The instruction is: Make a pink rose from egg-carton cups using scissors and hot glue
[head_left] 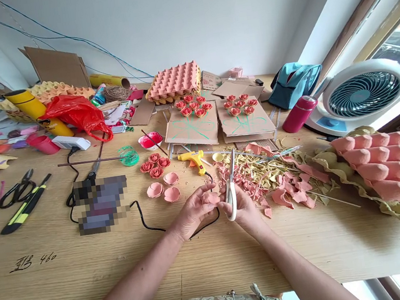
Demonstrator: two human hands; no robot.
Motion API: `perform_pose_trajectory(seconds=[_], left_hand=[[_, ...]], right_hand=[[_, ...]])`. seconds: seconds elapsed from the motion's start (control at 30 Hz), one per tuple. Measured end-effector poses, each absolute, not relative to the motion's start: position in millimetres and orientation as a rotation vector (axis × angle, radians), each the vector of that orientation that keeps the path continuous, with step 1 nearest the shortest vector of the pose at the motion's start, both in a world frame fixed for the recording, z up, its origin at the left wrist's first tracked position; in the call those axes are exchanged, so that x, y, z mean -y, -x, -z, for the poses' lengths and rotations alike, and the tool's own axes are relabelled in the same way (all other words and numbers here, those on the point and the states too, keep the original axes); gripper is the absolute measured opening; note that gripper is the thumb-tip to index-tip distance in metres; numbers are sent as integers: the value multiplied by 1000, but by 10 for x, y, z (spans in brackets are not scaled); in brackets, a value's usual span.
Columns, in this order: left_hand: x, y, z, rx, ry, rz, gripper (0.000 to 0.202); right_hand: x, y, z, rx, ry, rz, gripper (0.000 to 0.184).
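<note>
My left hand (197, 210) pinches a small pink piece of egg carton (210, 197), partly hidden by the fingers. Close beside it, my right hand (243, 208) grips white-handled scissors (231, 192), blades pointing up and away from me. Just beyond the hands lies a yellow glue gun (193, 160) with a black cord. To its left sit several pink carton cups (172, 193) and several finished red-edged carton roses (155, 165). Pink and yellow carton scraps (252, 177) are heaped right of the scissors.
Carton roses (194, 106) stand on cardboard at the back, near stacked pink egg trays (173, 80). More egg trays (391, 163), a fan (366, 87) and a magenta bottle (299, 113) occupy the right. Black scissors (19, 190) and a utility knife (27, 206) lie left.
</note>
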State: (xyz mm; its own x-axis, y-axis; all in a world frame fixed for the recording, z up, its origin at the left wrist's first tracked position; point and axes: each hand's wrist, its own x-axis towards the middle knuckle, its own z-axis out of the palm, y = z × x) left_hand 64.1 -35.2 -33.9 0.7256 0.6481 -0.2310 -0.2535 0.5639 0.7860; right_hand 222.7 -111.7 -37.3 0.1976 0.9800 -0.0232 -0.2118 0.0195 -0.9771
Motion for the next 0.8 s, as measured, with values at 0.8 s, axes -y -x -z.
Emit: perform_pose_trajectory(seconds=[0.8], left_hand=[[244,-579,268,-522,-815,-898,38]], right_hand=[[1195,-2330,385,1457,1298,-1195,32]])
